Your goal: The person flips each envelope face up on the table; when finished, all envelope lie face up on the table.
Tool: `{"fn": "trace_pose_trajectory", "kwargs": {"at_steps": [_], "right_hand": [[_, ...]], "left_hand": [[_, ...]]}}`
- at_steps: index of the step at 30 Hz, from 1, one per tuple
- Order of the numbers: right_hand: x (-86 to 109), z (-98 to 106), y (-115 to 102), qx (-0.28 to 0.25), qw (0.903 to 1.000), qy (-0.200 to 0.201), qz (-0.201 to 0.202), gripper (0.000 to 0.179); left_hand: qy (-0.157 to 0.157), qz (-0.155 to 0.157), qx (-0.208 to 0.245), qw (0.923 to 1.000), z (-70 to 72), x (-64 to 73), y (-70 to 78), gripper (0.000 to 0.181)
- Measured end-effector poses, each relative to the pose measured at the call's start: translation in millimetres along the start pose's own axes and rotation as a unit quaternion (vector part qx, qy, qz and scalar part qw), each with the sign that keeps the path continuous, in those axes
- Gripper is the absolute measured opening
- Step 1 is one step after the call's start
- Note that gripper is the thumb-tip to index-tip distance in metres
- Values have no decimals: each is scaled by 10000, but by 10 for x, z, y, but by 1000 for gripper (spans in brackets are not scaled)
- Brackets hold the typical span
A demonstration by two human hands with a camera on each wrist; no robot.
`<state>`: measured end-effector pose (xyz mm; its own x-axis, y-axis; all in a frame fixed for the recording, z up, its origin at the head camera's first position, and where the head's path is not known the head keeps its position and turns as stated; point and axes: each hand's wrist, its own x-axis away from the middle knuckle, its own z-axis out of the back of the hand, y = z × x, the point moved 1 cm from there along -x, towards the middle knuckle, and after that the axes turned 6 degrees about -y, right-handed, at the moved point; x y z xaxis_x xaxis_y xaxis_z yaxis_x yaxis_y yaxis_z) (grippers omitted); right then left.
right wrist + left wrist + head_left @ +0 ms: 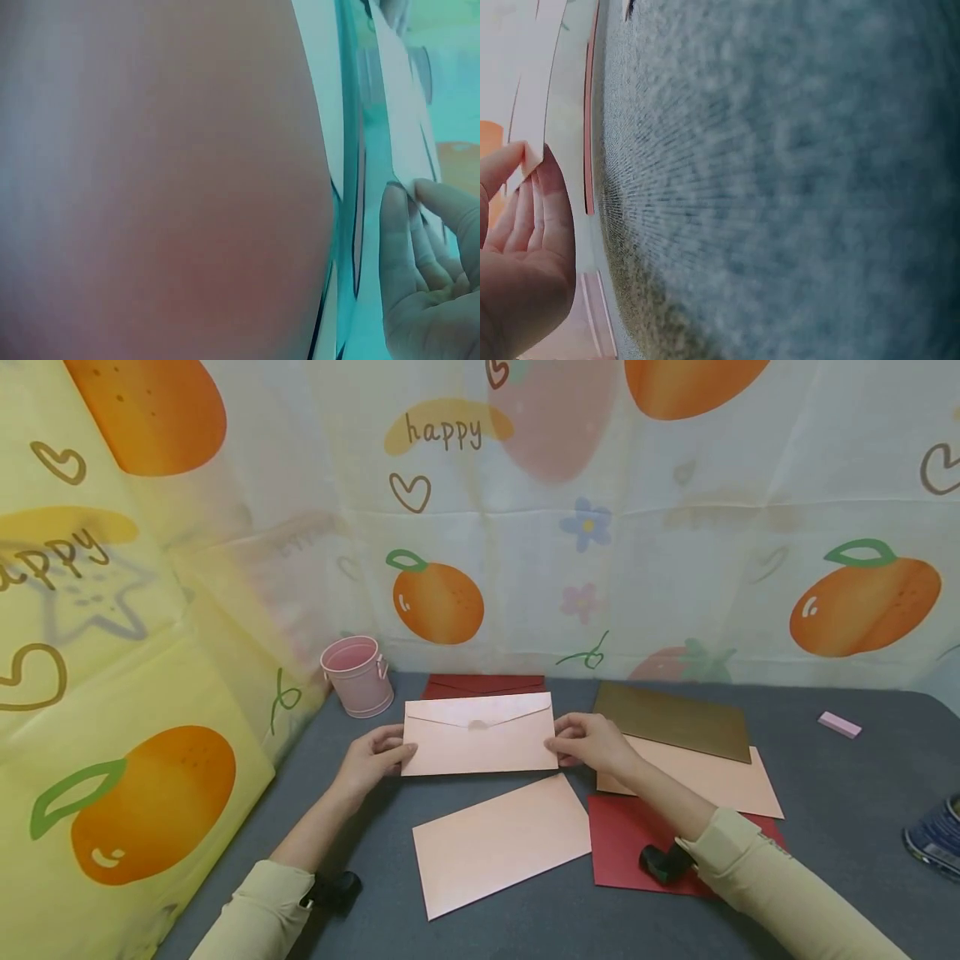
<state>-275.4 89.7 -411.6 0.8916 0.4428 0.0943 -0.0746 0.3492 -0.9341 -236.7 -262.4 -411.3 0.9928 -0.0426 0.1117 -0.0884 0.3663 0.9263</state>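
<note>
A pale pink envelope (477, 747) with its pointed flap at the top is held up between both hands, raised off the table. My left hand (372, 758) pinches its left edge, thumb in front and fingers behind. The right hand (596, 743) pinches the opposite edge the same way. In the left wrist view the left hand (532, 240) grips the envelope's corner (536, 97); the right wrist view shows the right hand (435, 262) on its other end. Below lies another pale pink envelope (501, 847), flat and slightly turned. Behind the held one, a red envelope (483, 682) is partly hidden.
At the right, a brown-gold envelope (675, 718), a peach envelope (712, 772) and a red envelope (626, 852) overlap. A pink bucket (356, 681) stands at back left. A small pink block (839, 724) and a dark blue can (933, 835) are farther right.
</note>
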Motion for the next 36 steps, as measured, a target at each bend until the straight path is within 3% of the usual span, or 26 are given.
{"fn": "trace_pose_trajectory", "kwargs": {"at_steps": [7, 15, 27, 36], "right_hand": [[40, -94, -40, 30, 9997, -92, -205, 60], [48, -171, -38, 341, 9982, -150, -464, 78], [7, -223, -28, 436, 9968, -505, -429, 87], [-26, -260, -35, 549, 9955, -607, -473, 86]], "left_hand": [[372, 302, 249, 9985, 11, 25, 9, 53], [333, 243, 68, 9991, 35, 22, -31, 46], [260, 93, -576, 9980, 43, 34, -52, 44], [261, 217, -844, 9959, 45, 42, -61, 42]]}}
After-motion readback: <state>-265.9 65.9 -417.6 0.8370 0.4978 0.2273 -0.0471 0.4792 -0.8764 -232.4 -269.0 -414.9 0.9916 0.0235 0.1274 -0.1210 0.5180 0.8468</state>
